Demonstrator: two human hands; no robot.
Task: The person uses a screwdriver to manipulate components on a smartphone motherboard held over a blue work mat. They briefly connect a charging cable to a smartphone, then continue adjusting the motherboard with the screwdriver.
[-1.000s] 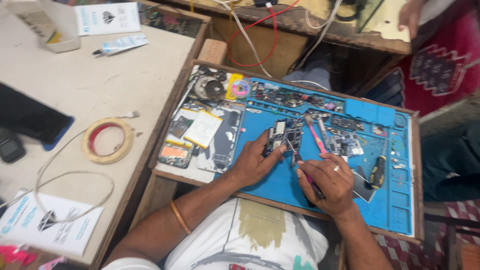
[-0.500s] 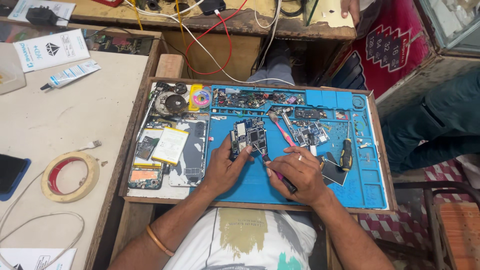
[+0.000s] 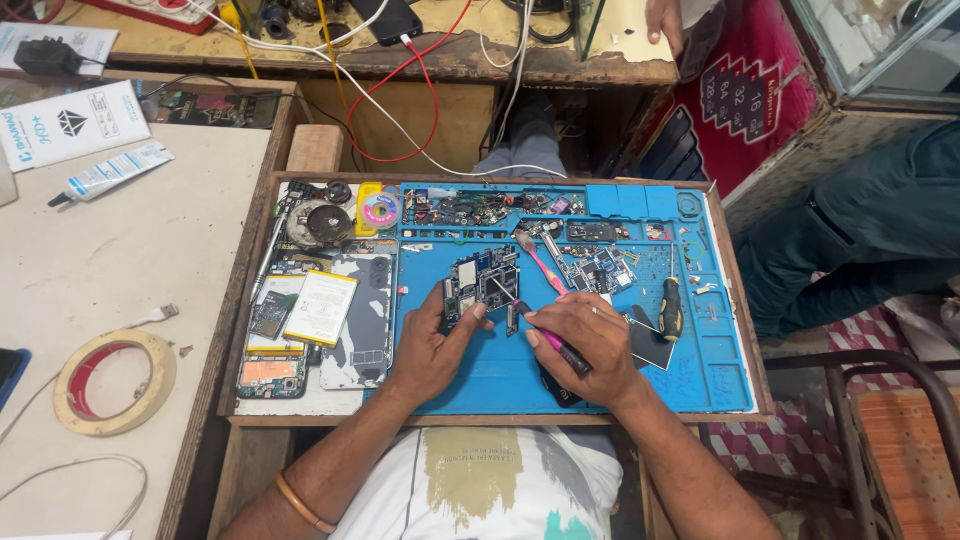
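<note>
My left hand (image 3: 432, 345) rests on the blue repair mat (image 3: 700, 370), its thumb and fingers pinching a small dark circuit board (image 3: 480, 280). My right hand (image 3: 590, 345) is closed around a thin screwdriver with a pink and black handle (image 3: 555, 345). Its metal tip points up-left and touches the circuit board. Both hands sit near the middle of the mat, close together.
A pink toothbrush (image 3: 540, 262), another circuit board (image 3: 600, 270) and a black-handled screwdriver (image 3: 669, 308) lie on the mat. Phone parts and a battery (image 3: 320, 308) fill the wooden tray's left side. A tape roll (image 3: 112, 382) and glue tube (image 3: 110, 172) lie on the left table. Another person's leg (image 3: 850, 240) is at the right.
The camera view has shifted, so the tray now sits more centred. My hands stay on the board, and the screwdriver tip has come onto it.
</note>
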